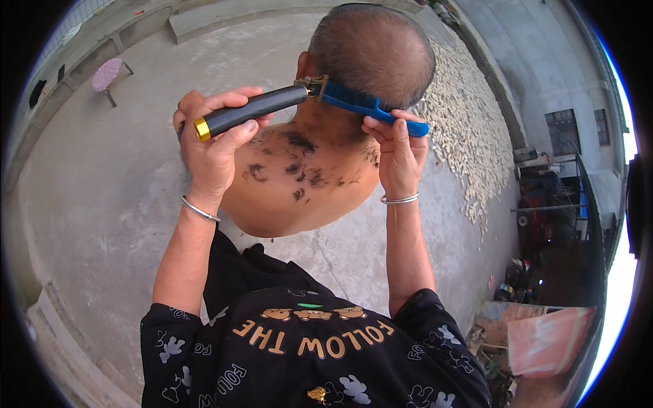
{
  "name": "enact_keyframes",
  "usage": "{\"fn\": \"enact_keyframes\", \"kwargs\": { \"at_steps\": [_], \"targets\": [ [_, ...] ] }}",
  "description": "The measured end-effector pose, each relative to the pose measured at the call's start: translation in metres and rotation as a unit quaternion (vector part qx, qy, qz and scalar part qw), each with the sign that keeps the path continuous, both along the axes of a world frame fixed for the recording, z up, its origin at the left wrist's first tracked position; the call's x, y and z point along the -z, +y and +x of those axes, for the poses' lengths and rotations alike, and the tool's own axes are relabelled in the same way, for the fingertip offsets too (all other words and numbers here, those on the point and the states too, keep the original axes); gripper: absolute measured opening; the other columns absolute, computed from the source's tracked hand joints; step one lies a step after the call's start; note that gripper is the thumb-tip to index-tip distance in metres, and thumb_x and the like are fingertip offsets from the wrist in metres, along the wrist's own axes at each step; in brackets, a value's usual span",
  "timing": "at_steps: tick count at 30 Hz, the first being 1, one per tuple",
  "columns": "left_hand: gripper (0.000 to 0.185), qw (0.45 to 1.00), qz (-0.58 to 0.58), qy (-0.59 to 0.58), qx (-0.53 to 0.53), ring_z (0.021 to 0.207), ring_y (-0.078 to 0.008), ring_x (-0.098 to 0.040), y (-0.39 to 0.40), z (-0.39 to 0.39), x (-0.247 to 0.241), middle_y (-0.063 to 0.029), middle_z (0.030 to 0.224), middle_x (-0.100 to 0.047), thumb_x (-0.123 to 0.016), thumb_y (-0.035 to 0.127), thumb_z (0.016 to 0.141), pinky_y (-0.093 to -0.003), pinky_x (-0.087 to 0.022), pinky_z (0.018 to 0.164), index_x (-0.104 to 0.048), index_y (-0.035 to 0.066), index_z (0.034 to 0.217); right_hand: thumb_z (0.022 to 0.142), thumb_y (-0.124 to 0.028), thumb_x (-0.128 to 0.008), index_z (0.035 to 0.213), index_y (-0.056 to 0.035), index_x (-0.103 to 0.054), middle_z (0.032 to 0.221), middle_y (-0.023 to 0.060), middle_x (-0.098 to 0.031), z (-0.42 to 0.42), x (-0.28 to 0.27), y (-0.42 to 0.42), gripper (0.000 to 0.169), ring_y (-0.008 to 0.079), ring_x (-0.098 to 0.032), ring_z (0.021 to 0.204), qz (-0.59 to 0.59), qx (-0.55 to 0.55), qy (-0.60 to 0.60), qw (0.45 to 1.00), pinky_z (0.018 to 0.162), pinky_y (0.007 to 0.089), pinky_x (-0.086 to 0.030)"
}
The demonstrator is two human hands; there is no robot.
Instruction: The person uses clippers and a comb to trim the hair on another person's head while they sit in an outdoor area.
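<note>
My left hand (217, 132) grips a black cordless hair clipper (257, 108) with a gold end cap. The clipper's blade head touches or nearly touches the toothed end of a blue plastic comb (352, 97). Between the fingertips of my right hand (400, 150) is the comb's handle. Its teeth lie along the lower back of a person's head (375, 51), where the hair is cropped short. That person faces away from me with a bare back (301, 204). Dark hair clippings (301, 173) are scattered over the shoulders and upper back. Each of my wrists wears a silver bangle.
A small stool with a pink patterned top (107, 75) stands on the concrete floor (102, 194) at the left. Many pale pieces (469, 132), perhaps peanuts, are spread out at the right. Beyond them a shed holds a dark red vehicle (535, 219). A low concrete ledge (219, 23) runs along the back.
</note>
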State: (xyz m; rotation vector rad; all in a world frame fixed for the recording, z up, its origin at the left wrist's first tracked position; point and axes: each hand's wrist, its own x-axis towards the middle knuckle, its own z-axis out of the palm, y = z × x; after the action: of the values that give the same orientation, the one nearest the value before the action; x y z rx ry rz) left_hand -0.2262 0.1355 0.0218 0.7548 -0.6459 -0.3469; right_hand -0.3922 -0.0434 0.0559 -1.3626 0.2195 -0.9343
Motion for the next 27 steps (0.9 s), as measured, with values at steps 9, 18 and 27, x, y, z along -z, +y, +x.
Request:
{"fn": "enact_keyframes", "kwargs": {
  "at_steps": [9,18,27],
  "targets": [
    [0.020,0.998,0.030,-0.056,0.026,0.078,-0.0206,-0.063,-0.004,-0.009,-0.004,-0.0140,0.098,-0.060,-0.059,-0.004,0.069,-0.0264,-0.050,0.075,-0.055,0.003,0.088,0.090,-0.015,-0.047,0.099,-0.0007,-0.050,0.086,0.0151,-0.061,-0.002,-0.002,-0.003,0.017,0.0251,-0.063,0.081,0.030,-0.012,0.019,0.999,0.075,0.0351,-0.051],
    [0.024,0.990,0.046,-0.008,0.133,0.079,-0.0238,-0.060,0.039,-0.021,0.007,-0.0180,0.101,-0.055,-0.056,-0.004,0.067,-0.0341,-0.050,0.074,-0.052,0.002,0.090,0.088,-0.014,-0.046,0.091,-0.0020,-0.052,0.076,0.0109,-0.060,-0.078,0.037,-0.013,0.013,0.0209,-0.062,0.065,0.125,-0.029,0.142,0.982,0.064,0.0326,-0.051],
    [0.029,0.994,0.058,-0.004,0.089,0.082,-0.0292,-0.058,0.028,-0.018,0.009,-0.0194,0.107,-0.051,-0.053,-0.001,0.070,-0.0400,-0.050,0.074,-0.048,0.004,0.098,0.089,-0.016,-0.048,0.095,-0.0038,-0.052,0.084,0.0116,-0.061,-0.060,0.047,-0.018,0.014,0.0235,-0.063,0.076,0.147,-0.019,0.063,0.987,0.069,0.0359,-0.051]
  ]
}}
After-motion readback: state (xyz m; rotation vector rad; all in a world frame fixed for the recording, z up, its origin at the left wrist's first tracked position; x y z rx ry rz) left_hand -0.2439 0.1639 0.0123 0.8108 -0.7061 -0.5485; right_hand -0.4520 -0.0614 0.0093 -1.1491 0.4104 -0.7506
